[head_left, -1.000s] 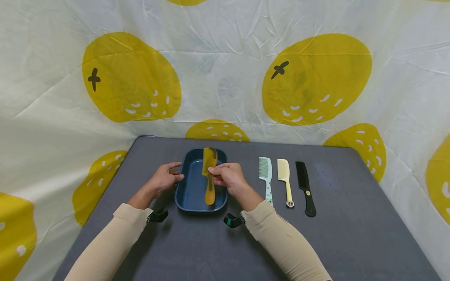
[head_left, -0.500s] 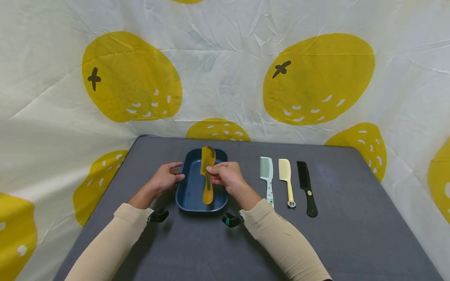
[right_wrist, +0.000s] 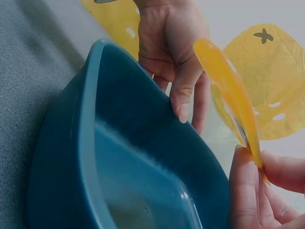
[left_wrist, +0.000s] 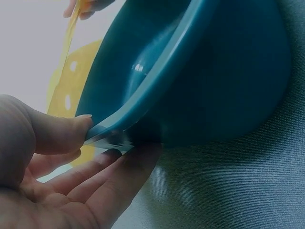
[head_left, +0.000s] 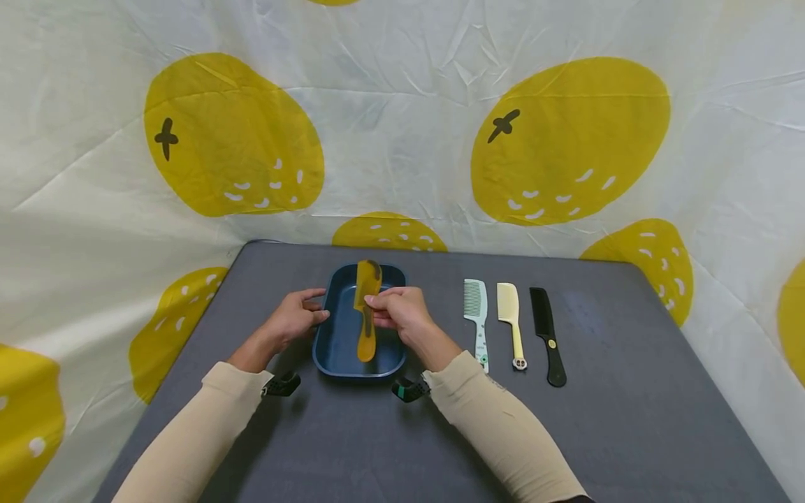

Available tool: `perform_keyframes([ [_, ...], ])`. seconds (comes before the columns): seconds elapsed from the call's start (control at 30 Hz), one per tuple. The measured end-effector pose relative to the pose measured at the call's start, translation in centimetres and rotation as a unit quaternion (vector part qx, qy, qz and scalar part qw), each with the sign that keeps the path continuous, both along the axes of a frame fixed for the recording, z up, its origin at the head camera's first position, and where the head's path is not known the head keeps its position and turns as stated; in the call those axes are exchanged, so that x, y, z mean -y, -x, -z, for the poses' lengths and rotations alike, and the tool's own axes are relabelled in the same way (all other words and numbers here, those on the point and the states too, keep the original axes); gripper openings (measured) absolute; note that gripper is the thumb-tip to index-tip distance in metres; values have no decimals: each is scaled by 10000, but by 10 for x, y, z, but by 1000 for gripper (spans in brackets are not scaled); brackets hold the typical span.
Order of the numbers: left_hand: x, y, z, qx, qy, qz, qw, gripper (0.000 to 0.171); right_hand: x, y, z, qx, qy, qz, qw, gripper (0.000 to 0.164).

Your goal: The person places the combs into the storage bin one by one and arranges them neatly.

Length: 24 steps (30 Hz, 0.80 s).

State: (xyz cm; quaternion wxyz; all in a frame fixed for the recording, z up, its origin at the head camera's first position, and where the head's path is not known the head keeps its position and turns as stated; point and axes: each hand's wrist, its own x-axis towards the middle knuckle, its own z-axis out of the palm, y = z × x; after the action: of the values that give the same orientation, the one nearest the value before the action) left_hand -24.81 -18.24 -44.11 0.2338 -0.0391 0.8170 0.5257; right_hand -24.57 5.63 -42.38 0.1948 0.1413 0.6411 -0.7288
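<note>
Amber-yellow with dark patches, a comb (head_left: 367,311) is pinched near its middle between the thumb and fingers of my right hand (head_left: 405,314). It is held above the dark blue rectangular basin (head_left: 339,370), teeth towards the left and handle towards me. My left hand (head_left: 292,323) grips the basin's left wall. In the left wrist view the thumb (left_wrist: 66,133) lies over the rim while the fingers (left_wrist: 114,181) press from outside. From the right wrist view, the basin's inside floor (right_wrist: 143,191) shows nothing lying on it where visible.
Right of the basin, three combs lie in a row on the grey table (head_left: 604,433): a mint-green comb (head_left: 478,314), a cream comb (head_left: 511,314) and a black comb (head_left: 548,335). A white curtain (head_left: 402,140) with yellow fruit prints hangs behind the table.
My right hand has shifted slightly to the left with the amber comb, which now hangs nearer the middle of the basin. My left hand stays at the basin's left wall.
</note>
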Motion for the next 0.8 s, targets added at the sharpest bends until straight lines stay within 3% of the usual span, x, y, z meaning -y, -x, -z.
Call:
perform_keyframes([
  [0.8,-4,0,1,21,66,-57,10000,64,9,8,-1,134,-163,-217,9995,14],
])
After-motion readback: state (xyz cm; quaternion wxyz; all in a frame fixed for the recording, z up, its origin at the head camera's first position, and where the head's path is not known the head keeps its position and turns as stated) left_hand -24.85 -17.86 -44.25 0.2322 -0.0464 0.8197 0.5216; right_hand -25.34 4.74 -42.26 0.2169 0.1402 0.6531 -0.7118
